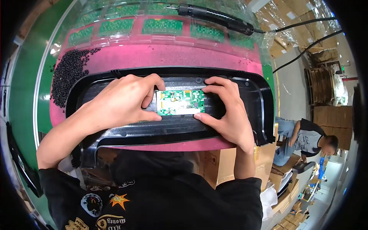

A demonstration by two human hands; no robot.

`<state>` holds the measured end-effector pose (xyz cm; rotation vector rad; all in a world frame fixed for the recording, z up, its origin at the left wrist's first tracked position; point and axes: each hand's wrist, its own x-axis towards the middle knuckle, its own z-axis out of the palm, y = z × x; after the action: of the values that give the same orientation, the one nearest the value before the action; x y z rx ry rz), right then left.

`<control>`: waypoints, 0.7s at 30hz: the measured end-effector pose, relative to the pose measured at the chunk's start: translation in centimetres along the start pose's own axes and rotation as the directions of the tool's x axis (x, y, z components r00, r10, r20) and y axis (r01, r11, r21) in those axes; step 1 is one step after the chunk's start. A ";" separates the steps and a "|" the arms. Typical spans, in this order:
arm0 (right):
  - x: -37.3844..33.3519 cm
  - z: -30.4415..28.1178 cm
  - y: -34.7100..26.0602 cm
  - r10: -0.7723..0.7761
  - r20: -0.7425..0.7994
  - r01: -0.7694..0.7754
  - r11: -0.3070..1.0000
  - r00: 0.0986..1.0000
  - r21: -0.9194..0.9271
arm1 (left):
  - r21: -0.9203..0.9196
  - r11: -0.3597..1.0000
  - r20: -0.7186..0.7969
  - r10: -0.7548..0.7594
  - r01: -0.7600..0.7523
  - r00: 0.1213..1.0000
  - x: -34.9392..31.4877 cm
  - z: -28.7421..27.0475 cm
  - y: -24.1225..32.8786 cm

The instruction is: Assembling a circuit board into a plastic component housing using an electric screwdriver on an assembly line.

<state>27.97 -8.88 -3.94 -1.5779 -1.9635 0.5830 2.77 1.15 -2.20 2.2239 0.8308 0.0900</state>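
A small green circuit board (180,102) with a white strip along its near edge lies over the middle of a long black plastic housing (126,132). My left hand (128,99) pinches the board's left end between thumb and fingers. At the opposite end, my right hand (228,111) grips it with the thumb on the near corner and a finger on the far corner. Whether the board rests on the housing's floor or sits just above it, I cannot tell.
A pile of small black screws (69,74) lies left on the pink mat (161,55). Clear plastic trays with several green boards (163,27) stand at the back, an electric screwdriver (214,17) across them, its cable running right. A person (306,140) sits at the right among cardboard boxes (331,122).
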 end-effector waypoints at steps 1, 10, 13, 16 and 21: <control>0.0 0.0 0.0 0.000 -0.004 0.000 1.000 1.000 -0.008 | -0.001 1.000 0.002 0.001 -0.001 1.000 0.1 0.1 -0.1; 0.1 -0.2 -0.8 0.073 0.019 -0.074 0.996 0.997 0.043 | 0.015 1.000 0.055 -0.002 0.002 0.998 -0.1 -0.2 -0.4; 0.3 -2.1 -2.7 0.127 0.051 -0.124 0.991 0.991 -0.055 | 0.041 0.999 0.071 -0.001 -0.002 0.997 -0.1 -0.2 -0.5; 3.4 -3.2 -3.6 0.023 -0.171 -0.036 0.997 0.985 -0.070 | 0.068 0.997 0.090 -0.028 0.022 0.996 -0.2 -0.3 -0.6; 12.4 -3.9 -0.2 0.260 -0.159 -0.241 0.962 0.953 0.127 | 0.063 0.996 0.062 0.058 -0.062 0.996 -0.2 -0.1 -1.0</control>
<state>28.39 3.15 0.94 -1.7612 -1.5904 0.6159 2.05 1.65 -2.77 2.3014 0.7438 0.0249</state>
